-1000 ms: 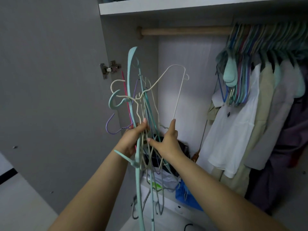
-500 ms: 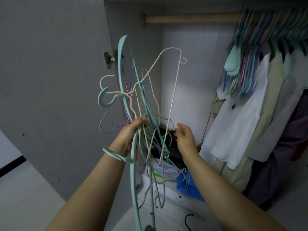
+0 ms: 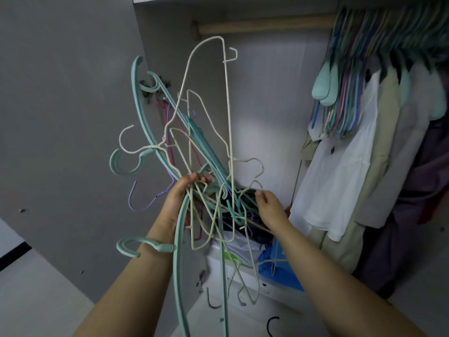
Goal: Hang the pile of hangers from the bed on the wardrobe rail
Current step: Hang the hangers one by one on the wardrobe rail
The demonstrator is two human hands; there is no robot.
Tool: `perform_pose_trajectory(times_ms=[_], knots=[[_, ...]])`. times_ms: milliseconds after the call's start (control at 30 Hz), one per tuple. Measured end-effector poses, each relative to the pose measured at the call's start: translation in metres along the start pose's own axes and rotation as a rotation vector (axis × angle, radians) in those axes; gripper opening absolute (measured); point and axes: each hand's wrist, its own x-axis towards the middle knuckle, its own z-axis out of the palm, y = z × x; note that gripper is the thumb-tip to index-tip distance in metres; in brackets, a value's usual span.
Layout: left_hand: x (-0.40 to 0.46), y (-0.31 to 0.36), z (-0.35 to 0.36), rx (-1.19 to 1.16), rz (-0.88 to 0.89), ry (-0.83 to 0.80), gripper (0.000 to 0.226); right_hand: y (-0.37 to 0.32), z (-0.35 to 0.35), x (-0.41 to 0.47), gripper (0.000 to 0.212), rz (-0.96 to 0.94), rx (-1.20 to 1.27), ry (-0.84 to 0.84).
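We are gripping the tangle [image 3: 194, 152] in our left hand [image 3: 181, 198] below the rail [image 3: 264, 27]; our right hand [image 3: 271, 207] is pinching one wire. Many hangers [image 3: 379, 40] are hanging at two o'clock; ours are not yet hung.

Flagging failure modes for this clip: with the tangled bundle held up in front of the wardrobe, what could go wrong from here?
1. The hangers are interlocked; if the right hand pulls one free, others may snag and drop from the left hand.
2. A mint hook curls by the left wrist and could catch there.
3. The wardrobe rail is crowded on the right, so only its left part looks free.
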Motion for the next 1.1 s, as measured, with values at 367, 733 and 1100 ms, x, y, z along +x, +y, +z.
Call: perform_pose_trajectory(times_ms=[367, 733, 1100], knots=[[-0.010, 0.008, 0.006, -0.237, 0.098, -0.212, 0.031, 0.013, -0.019, 0.036, 0.029, 0.139, -0.011, -0.316], [-0.012, 0.011, -0.010, -0.246, 0.051, -0.162, 0.039, 0.020, -0.057, 0.056, 0.044, -0.156, -0.119, 0.083], [-0.005, 0.010, -0.020, -0.196, 0.021, -0.081, 0.015, 0.011, -0.083, 0.055, 0.041, -0.177, -0.171, 0.032]])
